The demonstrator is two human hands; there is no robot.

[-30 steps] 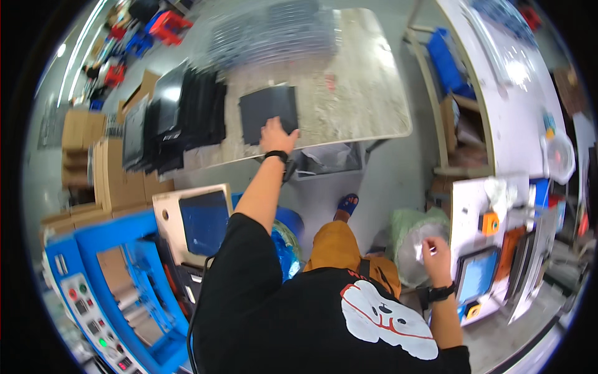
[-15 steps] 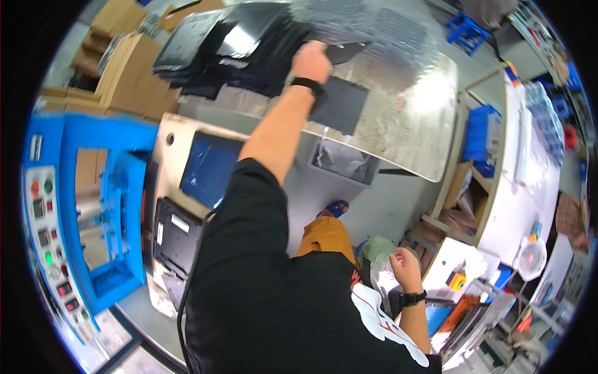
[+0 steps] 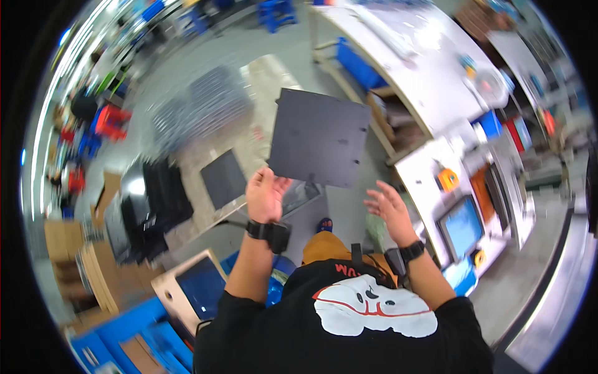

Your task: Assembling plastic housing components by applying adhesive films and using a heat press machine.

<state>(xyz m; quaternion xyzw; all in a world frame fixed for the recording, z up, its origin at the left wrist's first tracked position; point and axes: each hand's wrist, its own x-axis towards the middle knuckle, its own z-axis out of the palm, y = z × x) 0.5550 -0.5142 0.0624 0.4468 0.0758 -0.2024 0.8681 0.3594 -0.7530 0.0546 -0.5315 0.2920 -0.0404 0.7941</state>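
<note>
Pale counter (image 3: pixel 271 81) left of centre on my feed. Dark panel (image 3: pixel 319 137), over counter half second ago, now at upper centre; left hand (image 3: pixel 265 196) pinches lower-left corner in fingers. Right hand (image 3: pixel 390 212) empty, fingers spread: support one-sided, I judge.

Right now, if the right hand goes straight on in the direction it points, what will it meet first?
Most likely the dark panel held in the left hand, near its lower right corner. The right hand points toward it, though depth is hard to judge.
</note>
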